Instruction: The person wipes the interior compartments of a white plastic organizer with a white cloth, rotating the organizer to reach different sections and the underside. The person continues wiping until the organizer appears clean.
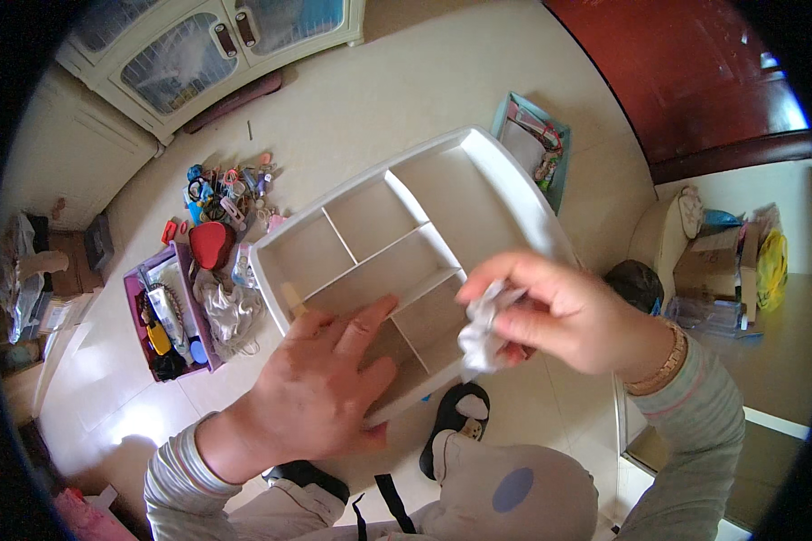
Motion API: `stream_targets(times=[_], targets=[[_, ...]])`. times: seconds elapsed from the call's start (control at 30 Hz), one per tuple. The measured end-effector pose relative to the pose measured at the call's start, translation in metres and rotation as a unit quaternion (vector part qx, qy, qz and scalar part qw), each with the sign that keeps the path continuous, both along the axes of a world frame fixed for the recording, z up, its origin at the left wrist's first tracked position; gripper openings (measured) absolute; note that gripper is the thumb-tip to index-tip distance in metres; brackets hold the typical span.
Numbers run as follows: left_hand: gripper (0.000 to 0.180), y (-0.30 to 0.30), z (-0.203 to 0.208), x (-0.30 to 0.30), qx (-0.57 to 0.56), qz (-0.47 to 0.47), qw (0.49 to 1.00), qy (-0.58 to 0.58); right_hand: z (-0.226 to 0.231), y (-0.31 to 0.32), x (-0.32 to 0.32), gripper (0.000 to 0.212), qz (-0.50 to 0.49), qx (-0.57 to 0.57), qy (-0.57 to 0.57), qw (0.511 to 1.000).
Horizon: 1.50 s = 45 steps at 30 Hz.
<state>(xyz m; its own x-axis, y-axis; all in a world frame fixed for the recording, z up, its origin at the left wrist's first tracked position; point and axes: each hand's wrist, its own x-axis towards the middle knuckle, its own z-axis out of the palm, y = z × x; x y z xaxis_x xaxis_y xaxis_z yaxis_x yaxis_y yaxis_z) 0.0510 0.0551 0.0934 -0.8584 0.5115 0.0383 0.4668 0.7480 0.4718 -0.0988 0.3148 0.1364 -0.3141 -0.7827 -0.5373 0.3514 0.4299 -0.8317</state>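
Observation:
A white divided tray (465, 194) with several compartments is tilted in front of me, above my shoes. Across its near left side lies my left hand (320, 388), its fingers reaching over the compartments and the near wall, steadying the tray. My right hand (550, 311) pinches a crumpled white tissue (483, 329) over the tray's right side. Thumb and fingers are closed round the tissue, hiding part of it. The compartments hold no objects that I can see.
On the left floor stand a purple basket (209, 338) of small items, a red heart-shaped box (211, 244) and a pile of trinkets (221, 194). A light-blue box (559, 176) sits beyond the tray. Cardboard and bags (713, 270) fill the right; a cabinet (176, 81) stands far left.

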Motion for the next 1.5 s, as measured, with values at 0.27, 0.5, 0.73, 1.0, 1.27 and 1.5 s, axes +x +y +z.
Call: stream_targets(times=[0.27,0.5,0.73,1.0,1.27,1.5], targets=[[0.053,-0.002,0.005,-0.001,-0.004,0.058,0.998,-0.032,-0.012,0.017,-0.015,0.029,-0.101,-0.120,0.225,0.962],[0.057,-0.002,0.001,-0.002,0.001,0.063,0.998,-0.010,-0.020,-0.028,-0.005,0.007,0.164,-0.110,0.643,0.740],[0.060,-0.001,-0.007,0.006,-0.023,0.079,0.997,-0.002,-0.064,-0.084,0.004,0.013,0.172,-0.169,0.767,0.594],[0.056,0.001,-0.011,0.006,-0.009,0.075,0.996,0.050,-0.073,-0.098,0.004,0.007,0.205,-0.064,0.792,0.572],[0.054,0.000,-0.009,0.005,0.024,0.071,0.996,0.040,-0.070,-0.082,0.013,0.008,0.183,0.081,0.797,0.570],[0.053,0.006,-0.007,0.004,0.027,0.083,0.996,0.024,-0.069,-0.082,0.012,0.008,0.146,0.120,0.821,0.539]])
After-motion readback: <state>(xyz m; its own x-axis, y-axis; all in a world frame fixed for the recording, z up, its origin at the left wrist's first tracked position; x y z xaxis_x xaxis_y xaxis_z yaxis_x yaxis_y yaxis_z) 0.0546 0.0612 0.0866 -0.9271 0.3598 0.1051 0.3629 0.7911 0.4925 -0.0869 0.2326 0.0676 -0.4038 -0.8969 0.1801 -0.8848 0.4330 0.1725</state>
